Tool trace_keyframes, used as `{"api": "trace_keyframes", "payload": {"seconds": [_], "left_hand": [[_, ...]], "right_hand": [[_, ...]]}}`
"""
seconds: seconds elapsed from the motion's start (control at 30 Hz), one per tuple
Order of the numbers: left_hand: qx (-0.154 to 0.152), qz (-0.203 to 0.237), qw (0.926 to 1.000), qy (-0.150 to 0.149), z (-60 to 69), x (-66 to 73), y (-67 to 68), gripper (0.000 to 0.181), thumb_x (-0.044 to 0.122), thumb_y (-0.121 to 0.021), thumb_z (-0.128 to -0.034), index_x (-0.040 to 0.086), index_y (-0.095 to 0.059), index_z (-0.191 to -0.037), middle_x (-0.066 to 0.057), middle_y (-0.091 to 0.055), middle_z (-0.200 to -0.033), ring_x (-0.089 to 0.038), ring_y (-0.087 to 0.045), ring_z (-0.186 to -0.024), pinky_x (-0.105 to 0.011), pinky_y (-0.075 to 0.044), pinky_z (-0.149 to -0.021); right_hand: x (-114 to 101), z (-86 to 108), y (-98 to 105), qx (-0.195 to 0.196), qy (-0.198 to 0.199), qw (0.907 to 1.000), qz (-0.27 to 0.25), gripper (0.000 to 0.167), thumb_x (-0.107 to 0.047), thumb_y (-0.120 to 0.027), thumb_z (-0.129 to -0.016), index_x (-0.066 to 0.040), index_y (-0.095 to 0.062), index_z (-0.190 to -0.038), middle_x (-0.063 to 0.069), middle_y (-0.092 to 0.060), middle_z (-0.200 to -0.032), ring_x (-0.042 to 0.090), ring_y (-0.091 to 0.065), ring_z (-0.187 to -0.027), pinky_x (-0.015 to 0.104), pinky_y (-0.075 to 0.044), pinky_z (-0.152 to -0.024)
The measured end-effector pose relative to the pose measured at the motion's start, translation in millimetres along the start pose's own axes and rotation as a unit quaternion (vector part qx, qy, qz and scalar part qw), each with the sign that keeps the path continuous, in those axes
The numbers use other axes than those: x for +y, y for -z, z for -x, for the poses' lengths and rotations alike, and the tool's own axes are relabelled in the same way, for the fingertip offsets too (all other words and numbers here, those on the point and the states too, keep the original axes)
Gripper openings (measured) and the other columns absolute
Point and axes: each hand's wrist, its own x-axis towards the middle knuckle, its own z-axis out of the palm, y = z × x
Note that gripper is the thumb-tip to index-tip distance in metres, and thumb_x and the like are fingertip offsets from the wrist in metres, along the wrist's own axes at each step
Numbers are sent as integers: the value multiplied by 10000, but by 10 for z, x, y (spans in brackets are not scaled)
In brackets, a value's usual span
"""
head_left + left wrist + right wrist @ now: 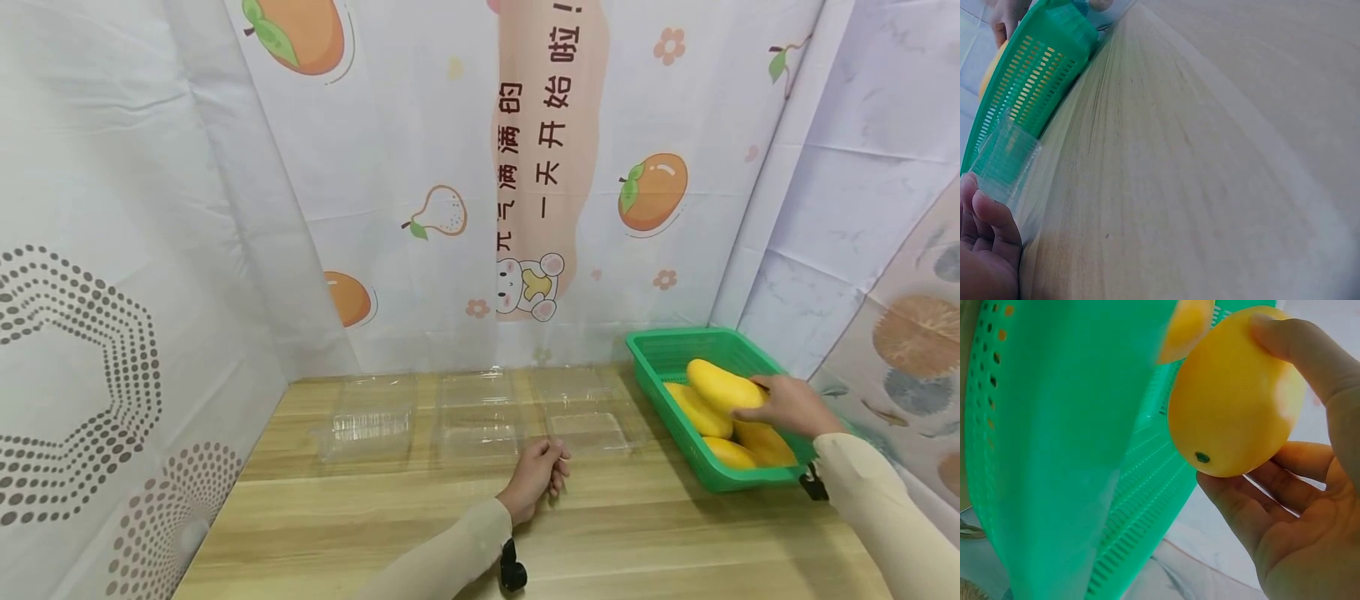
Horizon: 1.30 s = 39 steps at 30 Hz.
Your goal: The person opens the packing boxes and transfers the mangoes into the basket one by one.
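Observation:
My right hand (791,406) grips a yellow mango (718,388) by one end, above the green basket (670,421). Thumb on one side and fingers on the other hold that mango (1232,400) in the right wrist view, where a dark stem spot shows. Several other mangoes (727,452) lie in the basket below it. On the wooden table, my left hand (534,475) rests with loosely curled fingers and holds nothing. It is just in front of the clear plastic boxes, nearest to the right one (588,425).
Two more clear plastic boxes, the middle one (480,433) and the left one (371,427), stand with lids raised along the back of the table (337,525). A printed curtain (442,333) hangs behind, and cloths enclose both sides. The basket stands near the right cloth.

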Motion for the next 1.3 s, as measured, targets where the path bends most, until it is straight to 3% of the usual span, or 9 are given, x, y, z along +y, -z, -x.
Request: {"api": "trace_keyframes", "payload": {"seconds": [0.23, 0.43, 0.63, 0.77, 1.13, 1.3], "left_hand": [[2, -18, 10000, 39, -8, -31, 4, 300, 288, -524, -1089, 29, -652, -1008, -13, -614, -769, -78, -493, -560, -198, -429, -495], [-2, -38, 10000, 47, -5, -31, 10, 299, 288, -522, -1090, 27, -650, -1022, -13, -616, -775, -80, -494, -562, -202, -430, -498], [3, -15, 10000, 37, -9, -28, 11, 300, 295, -527, -1087, 29, -650, -1023, -17, -618, -779, -79, -492, -560, -201, -430, -496], [-5, -33, 10000, 4, -8, -35, 10, 307, 300, -525, -1089, 29, -651, -1019, -16, -616, -776, -79, -493, -557, -202, -430, -495], [-19, -35, 10000, 20, 0, -16, 6, 316, 300, -512, -1095, 28, -654, -1020, -12, -616, -773, -83, -495, -561, -206, -437, -495], [-11, -45, 10000, 0, -1, -1, 3, 299, 279, -511, -1095, 29, -656, -1015, -9, -616, -768, -81, -493, -562, -205, -432, -498]], "right_hand": [[105, 47, -36, -58, -178, 9998, -41, 788, -405, -856, -821, 218, -582, -1219, 128, -687, -878, 187, -518, -691, 360, -446, -601], [171, 104, -64, -26, -325, 9993, -164, 579, -392, -839, -843, 110, -648, -1059, 28, -552, -724, 188, -453, -643, 351, -387, -575], [177, 147, -17, 18, -555, 9984, -140, 622, -404, -823, -855, 150, -634, -1066, 32, -542, -709, 202, -448, -637, 355, -377, -570], [180, 171, -17, 33, -661, 9976, -202, 532, -410, -810, -870, 85, -647, -975, 28, -475, -667, 204, -426, -623, 354, -355, -565], [243, 194, -54, -63, -948, 9952, -224, 679, -501, -767, -891, 143, -631, -1060, 26, -406, -644, 207, -413, -605, 346, -351, -546], [265, 175, -45, -54, -985, 9950, -137, 808, -490, -759, -902, 231, -554, -1205, 78, -558, -708, 234, -473, -640, 368, -406, -558]]}}
